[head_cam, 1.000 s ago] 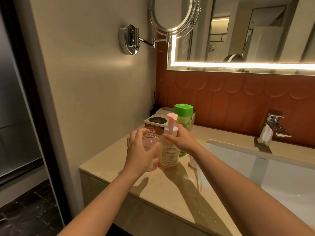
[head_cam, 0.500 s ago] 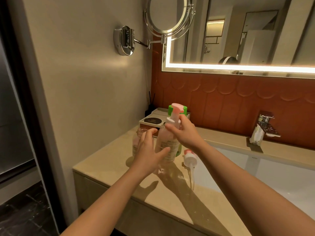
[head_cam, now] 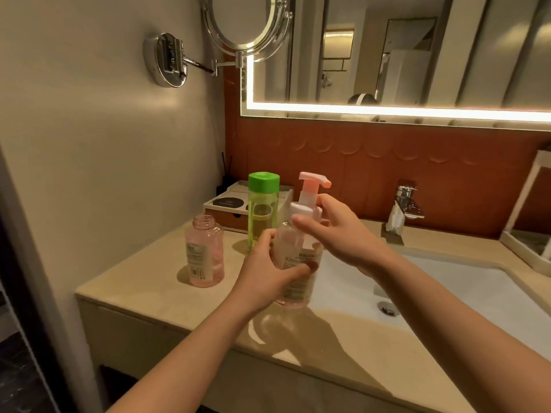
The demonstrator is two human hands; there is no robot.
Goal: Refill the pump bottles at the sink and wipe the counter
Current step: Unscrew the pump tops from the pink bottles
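Note:
A clear pump bottle (head_cam: 298, 254) with a pink pump head (head_cam: 313, 181) is held just above the beige counter (head_cam: 149, 293), at the sink's left edge. My left hand (head_cam: 268, 275) grips its body from the left. My right hand (head_cam: 337, 231) holds the white collar below the pump, fingers curled round it. An open pink bottle (head_cam: 204, 254) without a cap stands on the counter to the left. A green-capped refill bottle (head_cam: 262, 210) stands upright behind the held bottle.
The white sink basin (head_cam: 447, 293) with its drain (head_cam: 387, 308) lies to the right; a chrome faucet (head_cam: 402, 207) is behind it. A small box tray (head_cam: 226, 207) sits against the back wall. A swing-arm mirror (head_cam: 247, 22) projects from the left wall.
My left hand let go of the open pink bottle and took hold of the pump bottle's body. The pump bottle has come towards me and to the right, off the counter.

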